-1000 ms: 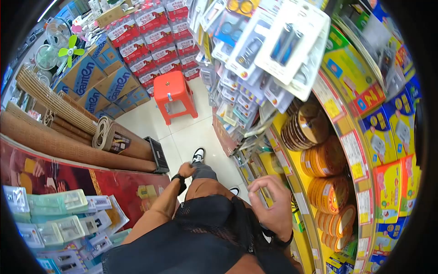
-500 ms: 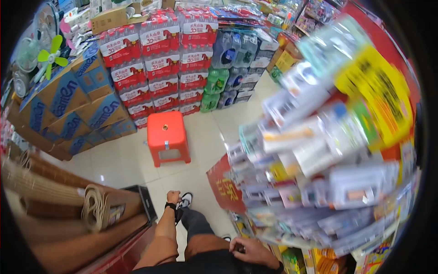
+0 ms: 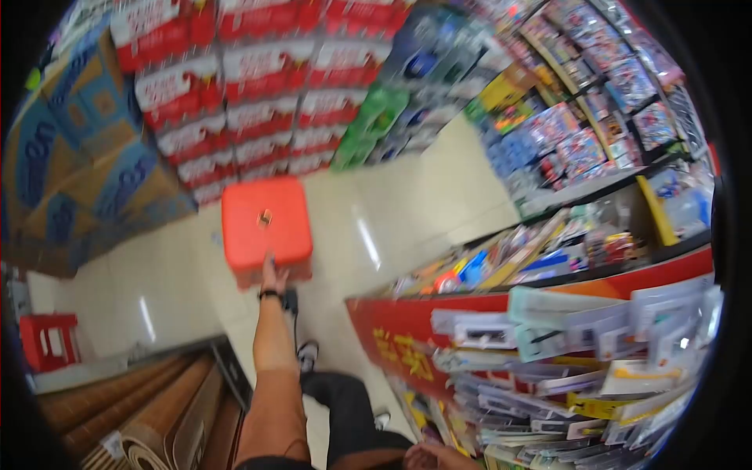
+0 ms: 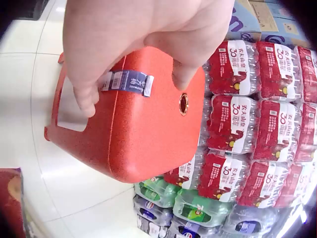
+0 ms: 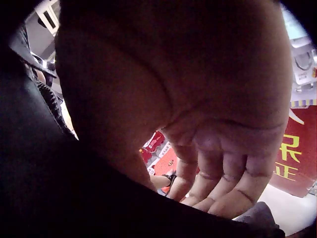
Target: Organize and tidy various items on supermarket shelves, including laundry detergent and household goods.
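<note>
The red plastic stool (image 3: 266, 211) stands on the tiled floor ahead, with a round hole in its seat and a label on one side. At its near edge is my left hand (image 3: 274, 276). In the left wrist view the left hand (image 4: 133, 29) spreads over the stool's edge (image 4: 111, 144): the thumb is over the seat beside the hole, and the fingertips overlap the rim of the side opening. The label shows between thumb and fingers. My right hand (image 3: 431, 457) is low by my body, its fingers (image 5: 233, 178) loosely bent with nothing in them.
Stacked red-wrapped bottle packs (image 3: 262, 117) stand behind the stool, with green bottles (image 3: 372, 125) beside them. Cardboard boxes (image 3: 86, 157) are at left, rolled mats (image 3: 168, 415) at lower left. A red-sided display (image 3: 392, 329) with hanging packaged goods (image 3: 564, 368) borders the right.
I have stepped closer to the stool, and the left hand has reached forward to its edge. The hanging goods have shifted down in view. The right hand stays low by the body.
</note>
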A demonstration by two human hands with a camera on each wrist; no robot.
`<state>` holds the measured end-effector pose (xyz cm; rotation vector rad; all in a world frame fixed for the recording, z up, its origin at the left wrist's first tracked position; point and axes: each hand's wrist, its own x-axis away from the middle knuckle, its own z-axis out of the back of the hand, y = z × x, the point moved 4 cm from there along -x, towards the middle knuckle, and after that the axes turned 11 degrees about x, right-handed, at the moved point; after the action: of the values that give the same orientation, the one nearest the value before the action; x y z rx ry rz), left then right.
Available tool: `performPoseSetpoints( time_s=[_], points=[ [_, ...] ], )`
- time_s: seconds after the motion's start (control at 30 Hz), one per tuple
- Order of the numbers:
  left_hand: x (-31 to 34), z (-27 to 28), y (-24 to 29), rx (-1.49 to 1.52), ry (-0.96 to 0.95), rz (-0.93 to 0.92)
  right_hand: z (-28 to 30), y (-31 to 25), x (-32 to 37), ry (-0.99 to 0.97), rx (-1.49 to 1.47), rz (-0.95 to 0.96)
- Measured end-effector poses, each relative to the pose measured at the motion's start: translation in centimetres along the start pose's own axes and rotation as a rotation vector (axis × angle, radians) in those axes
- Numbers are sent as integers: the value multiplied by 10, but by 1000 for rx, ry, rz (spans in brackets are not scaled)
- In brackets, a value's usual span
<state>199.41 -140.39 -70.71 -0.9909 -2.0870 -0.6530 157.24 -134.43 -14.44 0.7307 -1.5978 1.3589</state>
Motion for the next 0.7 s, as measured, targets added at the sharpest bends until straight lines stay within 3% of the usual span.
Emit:
performPoseSetpoints(
  time_s=[0.03, 0.13, 0.23, 0.33, 0.5, 0.6, 0.7],
  points=[
    [-19, -27, -1, 30, 11, 17, -2, -35, 1, 94, 342, 51],
    [-39, -30, -7, -126, 139, -25, -2, 0, 0, 164, 188, 46],
    [-24, -45, -1, -6, -153, -137, -3, 12, -5, 190, 264, 31],
    [36, -71, 15, 22, 65, -301, -3, 2, 8, 189, 357, 75],
    [90, -86, -4, -26, 259, -279, 4, 11, 33, 168, 415, 180],
    [176, -83, -36, -21, 360, -279, 13, 57, 74, 112, 355, 149],
    [228, -56, -69, 16, 368, -303, 27, 118, 90, 71, 454, 309]
  ],
)
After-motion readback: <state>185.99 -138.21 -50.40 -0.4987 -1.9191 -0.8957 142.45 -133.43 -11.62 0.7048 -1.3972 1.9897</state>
